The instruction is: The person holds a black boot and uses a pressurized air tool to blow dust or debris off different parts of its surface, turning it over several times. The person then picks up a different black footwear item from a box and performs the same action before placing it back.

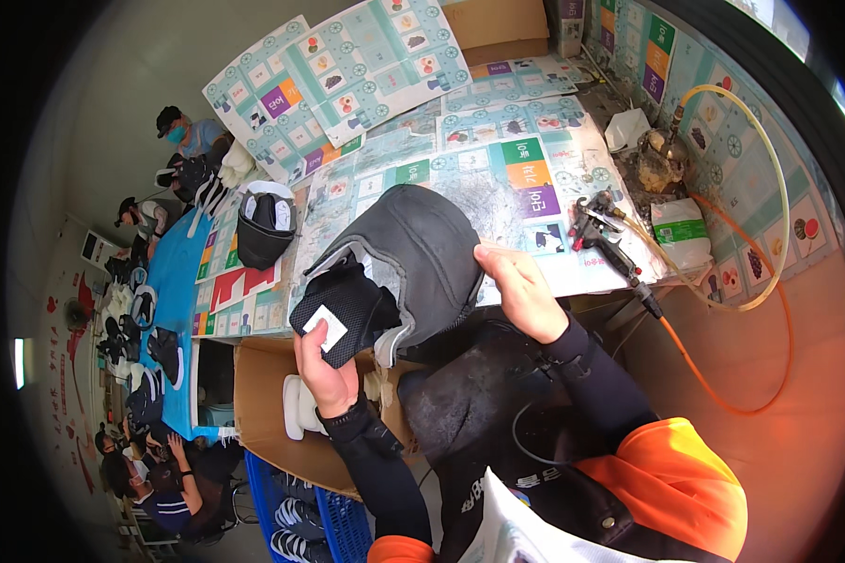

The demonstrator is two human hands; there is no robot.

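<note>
Both my hands hold a black padded fabric piece (432, 249) above the front edge of the table. It is curved like a cap or shell, with stitched seams and a pale lining along its open side; its exact kind I cannot tell. My left hand (329, 371) pinches its black mesh flap (347, 300) at a white label (325, 328), thumb on top. My right hand (526, 291) grips the far right edge, its thumb on the outside and the other fingers partly hidden. A similar black piece with pale lining (266, 227) sits on the table to the left.
A spray gun (610, 239) with an orange hose (704, 380) lies at the table's right edge. Printed sheets cover the table (376, 178). Below stand a cardboard box (263, 385) and a blue crate (343, 521) of striped footwear. Several people work at a blue table (174, 281).
</note>
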